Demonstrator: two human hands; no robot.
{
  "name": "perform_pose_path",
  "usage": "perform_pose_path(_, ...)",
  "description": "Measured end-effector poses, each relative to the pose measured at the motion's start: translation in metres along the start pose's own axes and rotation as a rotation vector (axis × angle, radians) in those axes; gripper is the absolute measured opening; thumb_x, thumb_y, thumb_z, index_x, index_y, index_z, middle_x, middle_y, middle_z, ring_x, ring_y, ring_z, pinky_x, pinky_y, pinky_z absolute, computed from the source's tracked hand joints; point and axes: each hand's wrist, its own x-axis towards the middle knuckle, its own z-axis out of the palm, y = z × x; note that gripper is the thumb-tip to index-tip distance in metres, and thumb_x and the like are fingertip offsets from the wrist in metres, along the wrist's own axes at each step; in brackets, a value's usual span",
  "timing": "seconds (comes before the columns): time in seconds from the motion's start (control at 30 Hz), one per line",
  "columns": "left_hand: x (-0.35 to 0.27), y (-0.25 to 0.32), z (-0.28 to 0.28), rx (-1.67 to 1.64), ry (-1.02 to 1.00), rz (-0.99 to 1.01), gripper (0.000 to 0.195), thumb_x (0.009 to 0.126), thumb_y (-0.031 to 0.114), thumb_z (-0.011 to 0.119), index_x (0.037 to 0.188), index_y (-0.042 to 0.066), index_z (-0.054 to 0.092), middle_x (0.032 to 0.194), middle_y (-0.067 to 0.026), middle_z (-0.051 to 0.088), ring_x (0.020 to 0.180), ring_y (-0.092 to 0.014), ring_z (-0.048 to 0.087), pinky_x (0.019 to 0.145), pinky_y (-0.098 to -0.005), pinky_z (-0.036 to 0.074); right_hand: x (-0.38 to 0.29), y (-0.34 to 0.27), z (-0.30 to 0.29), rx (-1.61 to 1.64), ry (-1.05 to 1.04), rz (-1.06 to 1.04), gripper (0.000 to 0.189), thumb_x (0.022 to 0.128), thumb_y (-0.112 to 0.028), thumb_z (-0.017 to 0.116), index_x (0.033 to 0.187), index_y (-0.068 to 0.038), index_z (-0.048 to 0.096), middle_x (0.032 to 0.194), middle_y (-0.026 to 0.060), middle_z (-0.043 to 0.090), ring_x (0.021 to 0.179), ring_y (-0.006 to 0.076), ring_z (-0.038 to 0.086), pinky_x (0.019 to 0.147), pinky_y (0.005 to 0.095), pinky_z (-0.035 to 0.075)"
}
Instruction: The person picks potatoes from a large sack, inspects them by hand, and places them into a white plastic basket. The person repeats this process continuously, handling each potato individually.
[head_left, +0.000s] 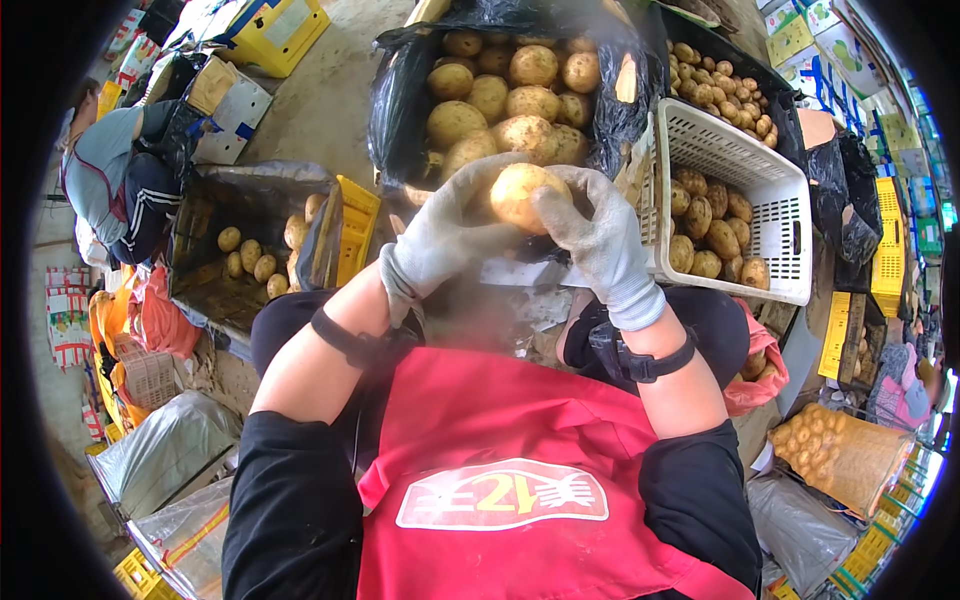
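Note:
A large pale potato (525, 196) is held up before me, between my gloved hands. My right hand (596, 217) grips its right side, with the thumb across its front. My left hand (454, 225) is cupped at its left and lower side; blur hides how firmly its fingers press. Both gloves are light grey knit with soiled palms. Just beyond the hands stands a box lined with black plastic (394, 112), full of large potatoes (456, 124). At the right, a white plastic crate (791, 225) holds darker, soil-marked potatoes (721, 238).
Left of me, a lined crate (217, 289) holds several potatoes beside a yellow crate (358, 225). Small potatoes (720, 90) fill a black-lined box at the upper right. A mesh sack of potatoes (847, 450) lies at the lower right. Another person (112, 180) crouches at the far left.

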Motion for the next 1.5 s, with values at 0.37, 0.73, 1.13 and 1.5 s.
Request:
perform_pose_path(0.37, -0.003, 0.001, -0.004, 0.272, 0.006, 0.099, 0.080, 0.098, -0.008, 0.066, 0.169, 0.009, 0.033, 0.123, -0.0055, 0.071, 0.096, -0.010, 0.069, 0.083, -0.0265, 0.060, -0.002, -0.021, -0.006, 0.281, -0.131, -0.033, 0.059, 0.097, -0.026, 0.083, 0.140, 0.007, 0.062, 0.137, 0.0131, 0.068, 0.126, 0.0204, 0.062, 0.114, 0.0323, 0.047)
perform_pose_path(0.73, -0.004, 0.007, 0.002, 0.277, 0.064, 0.075, 0.080, 0.093, -0.008, 0.074, 0.165, 0.003, 0.040, 0.142, -0.0088, 0.065, 0.110, -0.012, 0.069, 0.092, -0.0270, 0.061, -0.003, -0.014, 0.008, -0.261, 0.052, -0.232, 0.042, 0.102, -0.025, 0.078, 0.134, 0.001, 0.069, 0.123, 0.0087, 0.072, 0.113, 0.0147, 0.066, 0.102, 0.0300, 0.053)
perform_pose_path(1.13, -0.001, -0.001, 0.004, 0.288, 0.021, 0.089, 0.082, 0.089, -0.009, 0.075, 0.164, 0.001, 0.041, 0.143, -0.0094, 0.062, 0.126, -0.015, 0.064, 0.107, -0.0308, 0.055, -0.005, -0.012, 0.008, -0.350, 0.088, -0.225, 0.036, 0.104, -0.030, 0.073, 0.121, 0.001, 0.073, 0.112, 0.0136, 0.080, 0.101, 0.0164, 0.073, 0.094, 0.0301, 0.056)
perform_pose_path(1.5, -0.002, -0.003, -0.001, 0.303, -0.009, 0.068, 0.089, 0.087, -0.009, 0.077, 0.165, 0.005, 0.036, 0.144, -0.0102, 0.061, 0.126, -0.018, 0.064, 0.108, -0.0344, 0.056, 0.000, -0.019, -0.001, 0.137, 0.112, 0.162, 0.021, 0.109, -0.018, 0.068, 0.119, -0.001, 0.074, 0.106, 0.0017, 0.077, 0.092, 0.0066, 0.064, 0.081, 0.0227, 0.052)
